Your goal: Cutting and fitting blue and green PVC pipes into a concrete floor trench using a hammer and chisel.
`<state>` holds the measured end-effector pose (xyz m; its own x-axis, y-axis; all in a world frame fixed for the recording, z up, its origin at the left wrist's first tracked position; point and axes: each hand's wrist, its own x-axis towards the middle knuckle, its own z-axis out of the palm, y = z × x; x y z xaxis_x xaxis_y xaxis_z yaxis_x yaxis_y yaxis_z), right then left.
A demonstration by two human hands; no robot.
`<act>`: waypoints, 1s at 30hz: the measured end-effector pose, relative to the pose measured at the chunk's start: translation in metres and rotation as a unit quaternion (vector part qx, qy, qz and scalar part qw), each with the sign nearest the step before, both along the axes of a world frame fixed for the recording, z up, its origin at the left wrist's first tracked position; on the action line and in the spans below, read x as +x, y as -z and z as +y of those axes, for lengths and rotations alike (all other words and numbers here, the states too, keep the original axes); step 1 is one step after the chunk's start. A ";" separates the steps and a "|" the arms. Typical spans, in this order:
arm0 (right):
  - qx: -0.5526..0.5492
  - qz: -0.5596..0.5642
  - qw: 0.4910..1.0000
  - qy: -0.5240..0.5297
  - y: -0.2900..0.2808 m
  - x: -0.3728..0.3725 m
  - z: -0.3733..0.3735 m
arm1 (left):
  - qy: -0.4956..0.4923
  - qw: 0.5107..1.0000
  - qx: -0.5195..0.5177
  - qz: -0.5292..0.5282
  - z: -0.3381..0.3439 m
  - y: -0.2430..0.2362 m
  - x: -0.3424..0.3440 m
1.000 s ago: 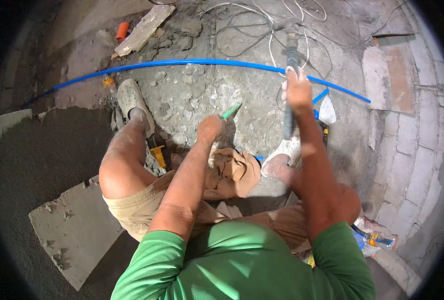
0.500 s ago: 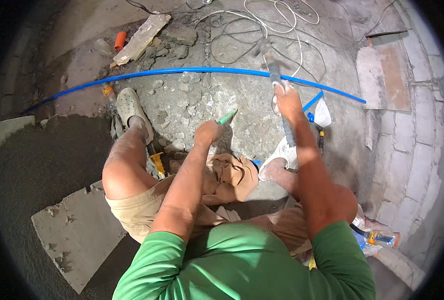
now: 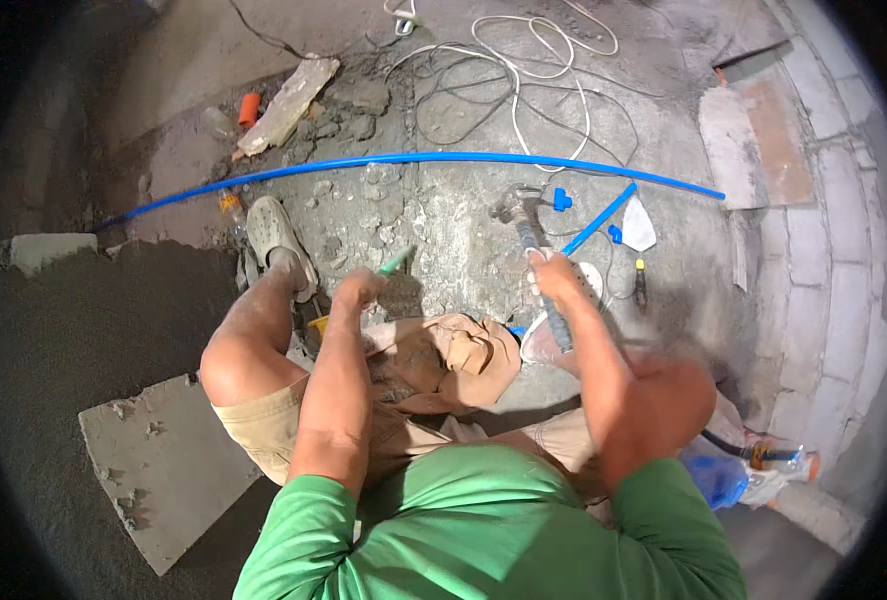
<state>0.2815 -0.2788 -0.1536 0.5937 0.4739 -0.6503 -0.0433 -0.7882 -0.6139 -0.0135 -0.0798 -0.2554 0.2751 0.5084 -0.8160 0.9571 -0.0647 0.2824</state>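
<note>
My right hand (image 3: 554, 273) is closed round the grey handle of a hammer (image 3: 528, 228). The hammer's head is up and away from me, over the grey floor right of the middle. My left hand (image 3: 360, 288) grips a green chisel (image 3: 396, 262) whose green end points forward and right. Beneath it lies rough, chipped concrete (image 3: 374, 215) with loose bits. Hammer and chisel are apart. A crumpled tan cloth hat (image 3: 479, 355) lies between my legs.
A long blue pipe (image 3: 394, 158) crosses the floor ahead. To the right are a short blue pipe (image 3: 602, 217), a blue fitting (image 3: 562, 199) and a trowel (image 3: 640, 225). Coiled cables (image 3: 519, 95) lie farther off. A concrete slab (image 3: 179, 470) is at lower left, a block wall (image 3: 804, 270) at right.
The hammer has come down toward me and slightly left with my right hand. My left hand and the green chisel have shifted left and nearer. The view has tilted a little.
</note>
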 end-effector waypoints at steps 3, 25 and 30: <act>0.026 0.036 0.998 -0.043 -0.028 0.032 -0.013 | -0.091 0.993 0.007 -0.075 0.009 -0.026 -0.001; 0.336 0.340 0.848 0.227 -0.189 0.110 -0.149 | -0.114 0.913 0.333 -0.205 0.118 -0.218 -0.075; 0.281 0.214 0.902 0.247 -0.193 0.114 -0.153 | -0.039 0.913 0.356 -0.195 0.100 -0.215 -0.039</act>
